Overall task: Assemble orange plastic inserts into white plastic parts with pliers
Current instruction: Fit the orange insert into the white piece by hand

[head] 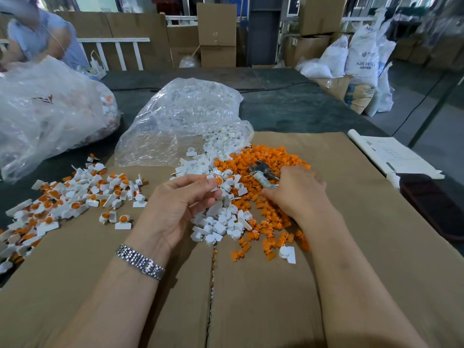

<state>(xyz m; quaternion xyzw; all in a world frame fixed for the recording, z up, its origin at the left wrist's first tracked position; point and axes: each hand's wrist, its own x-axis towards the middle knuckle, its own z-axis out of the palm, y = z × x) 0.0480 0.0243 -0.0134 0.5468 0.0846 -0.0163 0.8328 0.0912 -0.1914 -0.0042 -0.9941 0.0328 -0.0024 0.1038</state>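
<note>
Hands [175, 204] pinching part [215, 182], gripping pliers [263, 173]

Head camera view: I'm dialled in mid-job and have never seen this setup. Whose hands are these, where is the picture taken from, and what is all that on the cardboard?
There is no machine here: a person works with bare hands, and the one picture comes from a camera on their head, looking forward and down.

The left hand, with a wristwatch, pinches a white part that shows an orange insert. The right hand holds the pliers, fingers curled round the handles.

On the flattened cardboard lie loose orange inserts and, beside them, loose white parts spilling from a clear bag. Far left lies a pile of assembled pieces, white with orange showing. A second, larger bag sits behind it.
</note>
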